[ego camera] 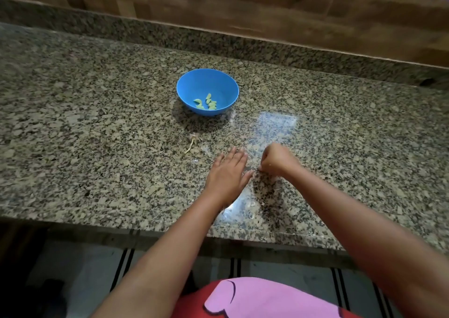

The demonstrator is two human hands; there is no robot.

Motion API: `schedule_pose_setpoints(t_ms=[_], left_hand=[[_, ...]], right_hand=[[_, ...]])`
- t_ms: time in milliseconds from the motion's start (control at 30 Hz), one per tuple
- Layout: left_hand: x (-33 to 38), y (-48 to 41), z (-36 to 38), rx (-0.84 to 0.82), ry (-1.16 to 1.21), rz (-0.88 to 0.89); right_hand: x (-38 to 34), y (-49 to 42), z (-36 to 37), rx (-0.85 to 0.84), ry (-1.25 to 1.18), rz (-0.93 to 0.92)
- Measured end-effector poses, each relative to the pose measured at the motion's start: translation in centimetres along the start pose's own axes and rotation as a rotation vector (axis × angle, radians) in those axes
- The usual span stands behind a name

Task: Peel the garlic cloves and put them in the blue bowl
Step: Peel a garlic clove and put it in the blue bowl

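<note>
The blue bowl (207,84) stands on the granite counter (97,135) and holds several peeled garlic cloves (206,102). A bare garlic stem with root end (193,140) lies in front of the bowl, with thin peel scraps (206,149) beside it. My left hand (227,175) lies flat on the counter, fingers extended, palm down. My right hand (277,158) is curled into a fist just to its right, fingertips down at the counter near my left thumb; whether it holds anything is hidden. More peel scraps (251,207) lie near the front edge.
A raised granite ledge (218,43) runs along the back, with a wooden wall behind it. The counter's front edge (170,230) is close to my body, with floor below.
</note>
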State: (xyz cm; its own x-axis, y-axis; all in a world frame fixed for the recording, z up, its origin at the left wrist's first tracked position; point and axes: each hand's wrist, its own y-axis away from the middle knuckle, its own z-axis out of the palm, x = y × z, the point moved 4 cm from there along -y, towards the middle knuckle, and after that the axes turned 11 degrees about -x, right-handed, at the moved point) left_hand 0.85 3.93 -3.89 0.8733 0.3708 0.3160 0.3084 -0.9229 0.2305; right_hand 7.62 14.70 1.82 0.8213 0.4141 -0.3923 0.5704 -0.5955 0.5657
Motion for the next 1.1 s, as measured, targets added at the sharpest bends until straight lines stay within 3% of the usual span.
schedule_pose_setpoints(t_ms=[167,300,367,533,700,833,933,1100], left_hand=[[-0.2,-0.5,-1.5,0.043,0.383,0.026],[0.4,0.1,-3.3,0.019,0.721,0.1],[0.9,0.4,-4.1,0.006,0.743,0.123],[1.0,0.7,-5.1,0.006,0.736,0.13],[1.0,0.8,-5.8,0.067,0.571,0.146],[1.0,1.2,-6.1,0.13,0.586,0.126],[0.9,1.3,-6.3,0.124,0.683,0.088],[1.1,0.8,-6.5,0.046,0.96,-0.041]], right_hand=[[4.1,2.0,1.3,-0.204,-0.996,-0.034],[3.8,3.0,1.8,-0.286,-1.273,-0.105],[3.2,3.3,1.9,-0.303,-1.318,-0.13],[1.7,3.5,1.9,-0.352,-1.349,-0.19],[0.2,4.3,0.9,-0.43,-1.118,-0.241],[-0.5,4.8,0.7,-0.483,-1.017,-0.203],[-1.1,4.8,1.1,-0.342,-0.935,-0.221],[-2.5,4.9,1.6,0.092,-0.495,-0.279]])
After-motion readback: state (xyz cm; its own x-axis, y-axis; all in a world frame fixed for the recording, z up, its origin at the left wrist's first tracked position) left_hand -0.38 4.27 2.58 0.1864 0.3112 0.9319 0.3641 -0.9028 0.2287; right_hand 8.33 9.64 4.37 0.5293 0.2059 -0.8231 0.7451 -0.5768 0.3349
